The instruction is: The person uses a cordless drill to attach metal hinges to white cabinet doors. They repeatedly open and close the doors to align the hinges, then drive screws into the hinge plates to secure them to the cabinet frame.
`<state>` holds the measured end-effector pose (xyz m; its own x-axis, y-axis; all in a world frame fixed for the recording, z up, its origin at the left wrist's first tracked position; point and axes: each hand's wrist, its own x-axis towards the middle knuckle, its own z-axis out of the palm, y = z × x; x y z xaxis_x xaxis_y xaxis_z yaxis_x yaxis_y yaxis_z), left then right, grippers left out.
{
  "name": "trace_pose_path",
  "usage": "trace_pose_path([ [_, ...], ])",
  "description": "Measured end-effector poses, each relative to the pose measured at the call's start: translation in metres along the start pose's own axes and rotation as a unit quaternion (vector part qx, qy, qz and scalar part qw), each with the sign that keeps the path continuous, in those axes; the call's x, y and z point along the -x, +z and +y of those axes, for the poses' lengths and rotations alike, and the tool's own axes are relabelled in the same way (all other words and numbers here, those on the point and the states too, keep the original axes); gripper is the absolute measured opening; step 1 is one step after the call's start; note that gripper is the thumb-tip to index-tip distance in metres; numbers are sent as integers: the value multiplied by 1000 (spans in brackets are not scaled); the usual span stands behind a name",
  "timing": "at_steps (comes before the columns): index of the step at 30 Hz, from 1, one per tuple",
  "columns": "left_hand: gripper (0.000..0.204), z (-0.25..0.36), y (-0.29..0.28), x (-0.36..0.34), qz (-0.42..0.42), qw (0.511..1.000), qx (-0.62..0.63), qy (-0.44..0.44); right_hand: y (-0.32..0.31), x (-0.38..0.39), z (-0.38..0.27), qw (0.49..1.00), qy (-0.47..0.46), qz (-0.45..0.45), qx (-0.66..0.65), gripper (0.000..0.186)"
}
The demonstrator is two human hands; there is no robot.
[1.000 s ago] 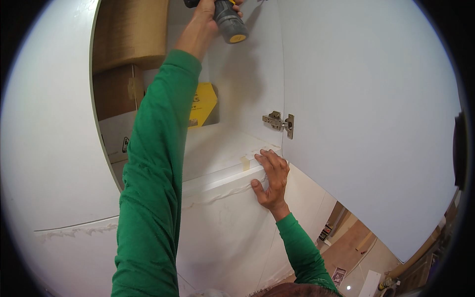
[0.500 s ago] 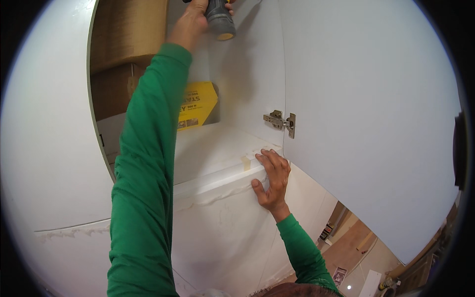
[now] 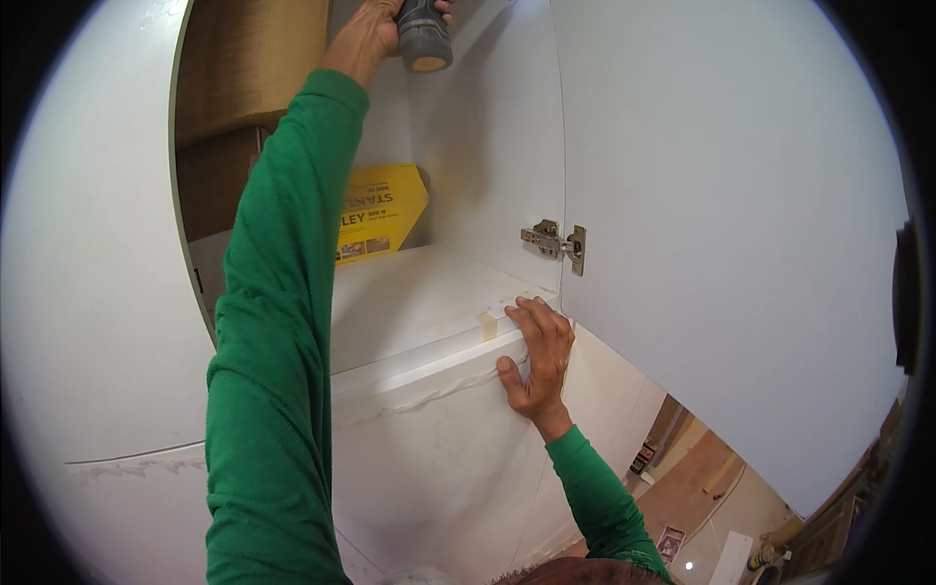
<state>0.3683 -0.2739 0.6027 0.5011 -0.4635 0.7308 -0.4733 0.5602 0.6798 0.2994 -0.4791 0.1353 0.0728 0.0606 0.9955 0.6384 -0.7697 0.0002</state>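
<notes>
A dark grey cylindrical power tool with a pale yellow round end cap (image 3: 425, 39) stands at the far side of the scene, its other end cut off by the frame, inside an open white cabinet. Near its right runs the white inner side wall (image 3: 497, 127), with open room between that wall and the large brown cardboard box (image 3: 253, 68) on the left. Beyond the wall, the flat white door panel (image 3: 721, 224) swings wide to the right on a silver metal hinge (image 3: 554, 246), and the smooth white panel (image 3: 97, 244) bounds the opening on the left. The white cabinet floor (image 3: 419, 292) lies bare in its middle, ending at a raised white front edge (image 3: 419, 378) on the near side. Compared with half a second ago, the tool and the arm bearing it have shifted slightly left and farther off, so more of the yellow angular carton (image 3: 385, 214) shows; the other hand has kept its place. The tool sits in the left hand (image 3: 372, 31), fingers wrapped around it, and well apart from the right hand (image 3: 542, 361), which rests with fingers spread over the front edge and thumb apart, just right of a beige tape strip (image 3: 488, 326) and nearer than the hinge.
</notes>
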Motion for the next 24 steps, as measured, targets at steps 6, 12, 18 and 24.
trace_pose_path([
  [6,17,4,-2,-4,7,1000,-19,6,3,5,-1,1000,0,2,4,56],
  [12,34,3,1,-9,0,999,23,-25,-1,-4,0,1000,-9,-7,7,58],
  [18,33,-17,41,38,45,995,47,81,-26,42,-4,996,52,-5,-72,56],
  [24,33,-41,114,186,111,973,78,187,-104,101,-13,870,330,248,-268,80],
])
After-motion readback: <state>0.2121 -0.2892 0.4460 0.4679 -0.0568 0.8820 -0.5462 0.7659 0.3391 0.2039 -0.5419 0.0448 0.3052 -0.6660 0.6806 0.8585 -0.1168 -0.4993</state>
